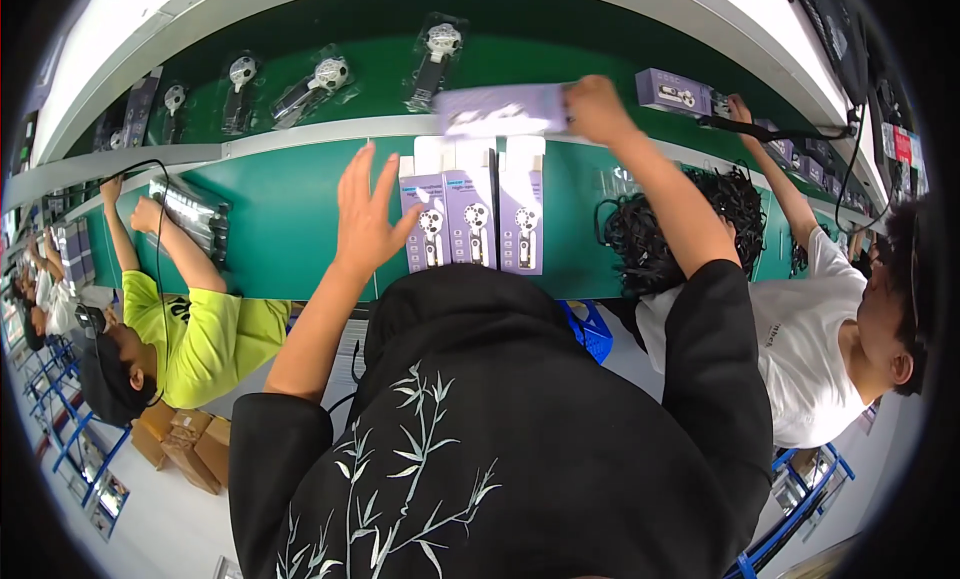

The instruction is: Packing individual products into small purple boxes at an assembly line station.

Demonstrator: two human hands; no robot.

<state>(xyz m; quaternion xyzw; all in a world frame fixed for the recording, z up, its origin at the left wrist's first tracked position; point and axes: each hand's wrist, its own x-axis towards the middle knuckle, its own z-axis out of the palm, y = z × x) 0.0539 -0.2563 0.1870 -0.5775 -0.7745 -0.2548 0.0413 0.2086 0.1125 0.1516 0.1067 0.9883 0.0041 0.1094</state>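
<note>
My right hand (597, 109) grips one end of a purple box (500, 110), blurred by motion, held above the far edge of the green worktop (290, 209). Three upright purple printed boxes (472, 219) stand side by side against my front, white flaps raised at their tops. Spread-fingered, my left hand (369, 211) is at the leftmost box; its thumb reaches that box's side, and I cannot tell whether it touches.
On the green belt (380, 54) beyond lie several clear-bagged handheld devices (440, 49) with football-patterned heads. Another purple box (672, 91) lies at right. A heap of black straps (690, 229) sits right of me. Co-workers work on both sides; the left one wears a yellow-green shirt (205, 344).
</note>
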